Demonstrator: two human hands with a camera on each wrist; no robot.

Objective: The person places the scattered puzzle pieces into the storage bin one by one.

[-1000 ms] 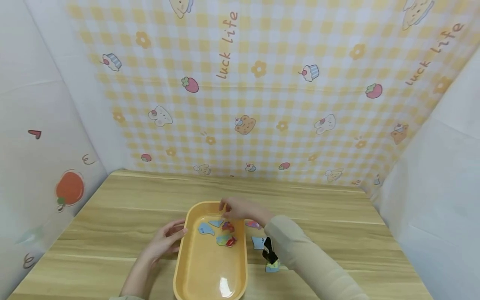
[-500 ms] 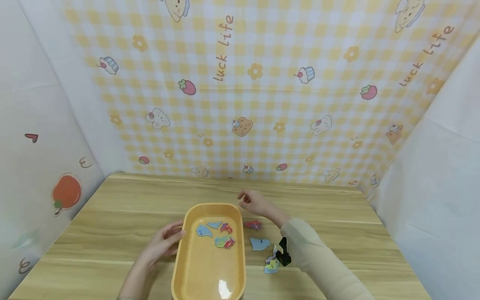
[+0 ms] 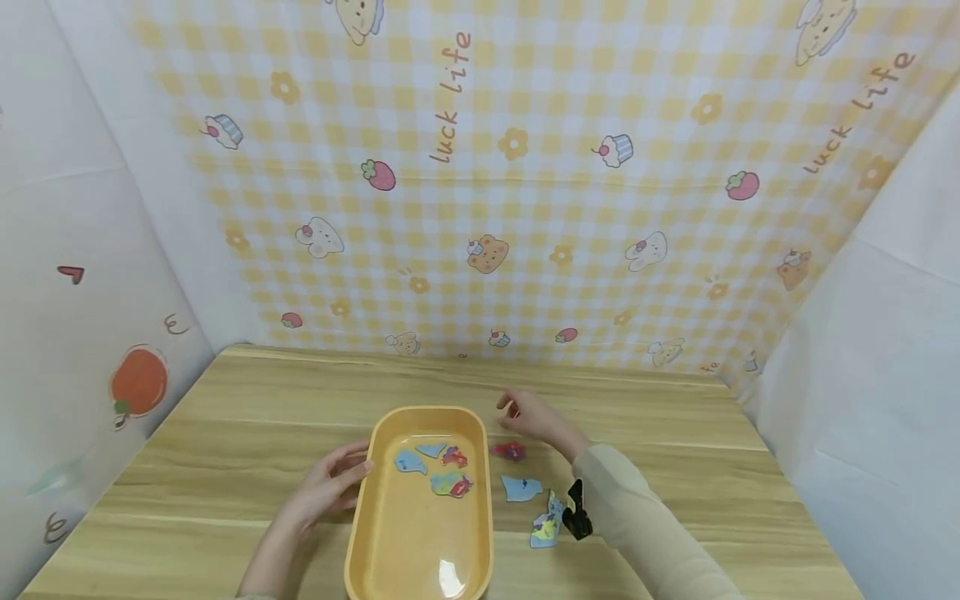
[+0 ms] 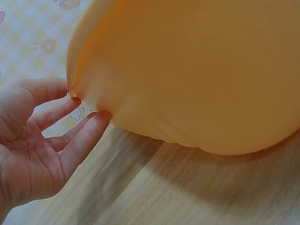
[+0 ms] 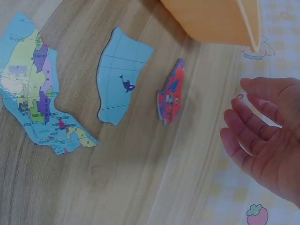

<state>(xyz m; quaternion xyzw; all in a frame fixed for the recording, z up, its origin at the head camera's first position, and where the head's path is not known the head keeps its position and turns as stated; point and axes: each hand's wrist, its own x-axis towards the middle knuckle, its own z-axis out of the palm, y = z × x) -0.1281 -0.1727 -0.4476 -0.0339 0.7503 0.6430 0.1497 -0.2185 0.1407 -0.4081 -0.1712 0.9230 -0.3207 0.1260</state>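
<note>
A yellow tray (image 3: 420,542) stands at the front centre with several map puzzle pieces (image 3: 450,483) inside its far half. My left hand (image 3: 330,481) holds the tray's left side, thumb at the rim and fingertips against the outer wall; the left wrist view shows this hand (image 4: 42,126) too. Beyond the tray's far right corner hovers my right hand (image 3: 531,415), fingers loosely bent with nothing between them. Near it on the table lies a red puzzle piece (image 5: 172,93). Farther along are a blue piece with a whale (image 5: 122,77) and a multicoloured map piece (image 5: 35,84).
The wooden table (image 3: 300,392) runs back to a yellow checked cloth (image 3: 480,192). White cloth hangs at the left (image 3: 60,208) and right (image 3: 885,358) sides. A black wrist mount (image 3: 577,510) sits on the right sleeve.
My right hand has moved from inside the tray's far end, out over its rim to the right. The left hand stays at the tray, and the pieces inside lie in full sight.
</note>
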